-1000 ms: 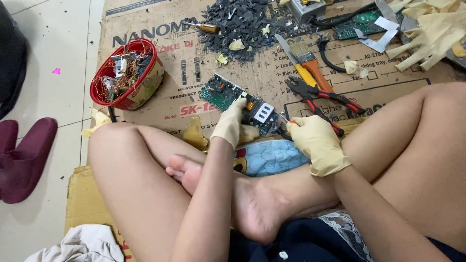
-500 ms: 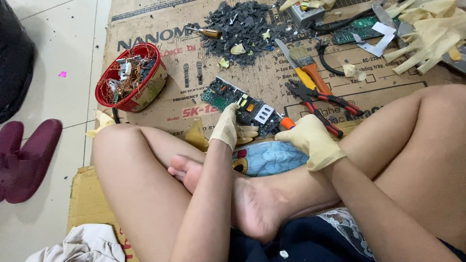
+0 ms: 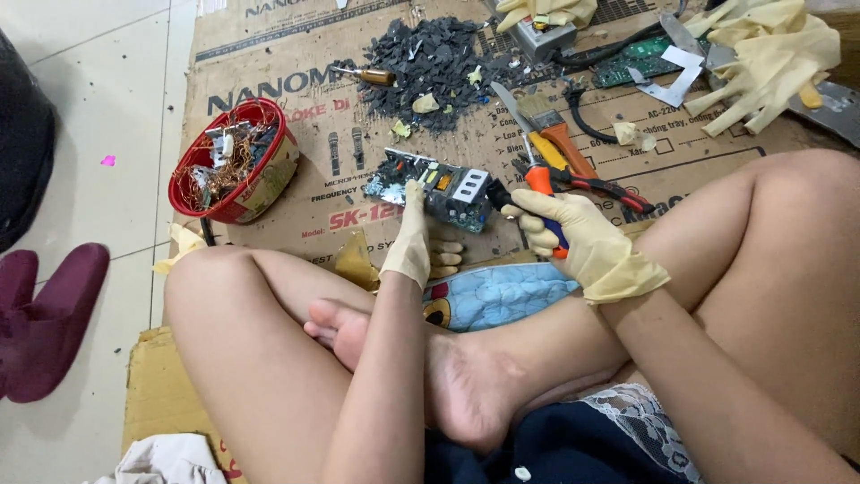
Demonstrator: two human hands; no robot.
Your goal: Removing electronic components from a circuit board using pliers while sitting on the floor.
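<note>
The left hand (image 3: 412, 240), in a pale rubber glove, reaches forward over the crossed legs with its fingers pressed together, the fingertips resting on the near edge of a circuit board (image 3: 436, 189). The right hand (image 3: 578, 240), gloved the same way, is clenched around the handle of an orange tool (image 3: 540, 184) whose tip points at the board's right end. The board lies flat on the cardboard (image 3: 296, 193), just beyond a blue patterned cushion (image 3: 502, 296). Red-handled pliers (image 3: 591, 185) lie just right of the tool. To the left a red bowl (image 3: 235, 163) holds copper wire and scraps. Farther off sit a heap of dark plastic shards (image 3: 430, 63), a small screwdriver (image 3: 367, 74) beside it, and a paintbrush (image 3: 551, 125). At the far right lie loose gloves (image 3: 761, 63) and a green board (image 3: 636, 61). Dark red slippers (image 3: 45, 314) rest on the tile at left.
</note>
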